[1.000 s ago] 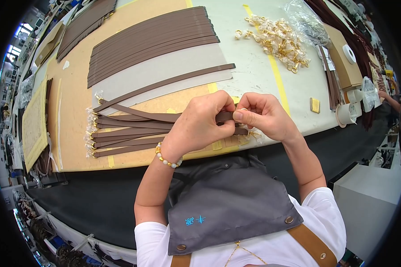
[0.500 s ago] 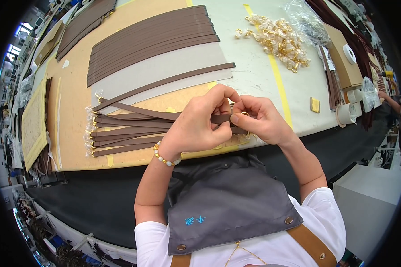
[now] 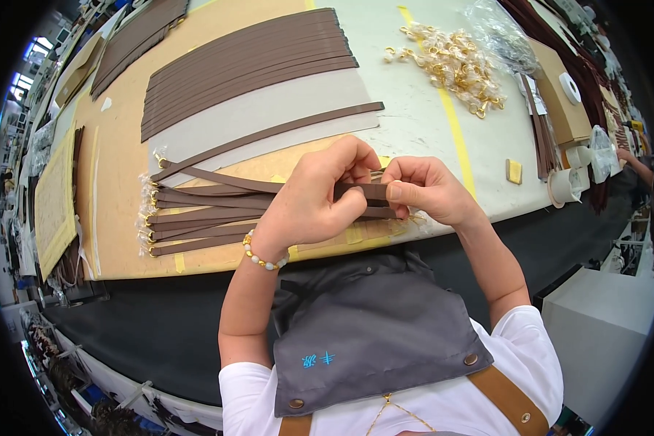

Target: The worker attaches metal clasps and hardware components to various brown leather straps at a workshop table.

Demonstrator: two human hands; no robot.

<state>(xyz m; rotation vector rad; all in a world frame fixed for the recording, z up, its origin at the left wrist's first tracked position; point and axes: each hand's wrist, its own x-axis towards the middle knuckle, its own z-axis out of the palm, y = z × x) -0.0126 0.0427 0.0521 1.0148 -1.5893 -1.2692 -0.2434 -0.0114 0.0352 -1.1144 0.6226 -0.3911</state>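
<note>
A brown strap [image 3: 367,192] runs from the left side of the table into both hands. My left hand [image 3: 320,190] is closed, its thumb and curled fingers on the strap short of its right end. At that end my right hand [image 3: 430,192] pinches the strap between thumb and fingers. The very tip of the strap is hidden by the right fingers. Under and beside the hands lie several more brown straps [image 3: 211,216] with gold clasps [image 3: 150,218] in clear wrap at their left ends.
Beyond the hands, one loose strap [image 3: 283,134] crosses a grey sheet [image 3: 269,102] beside a row of brown straps [image 3: 247,65]. Wrapped gold clasps [image 3: 458,62] are heaped at the far right. A small yellow block [image 3: 514,171] and a white roll [image 3: 564,187] sit near the right edge.
My left hand has slid slightly left along the strap, and more of the strap shows between the hands. The gold ring seen by my right thumb is now out of sight.
</note>
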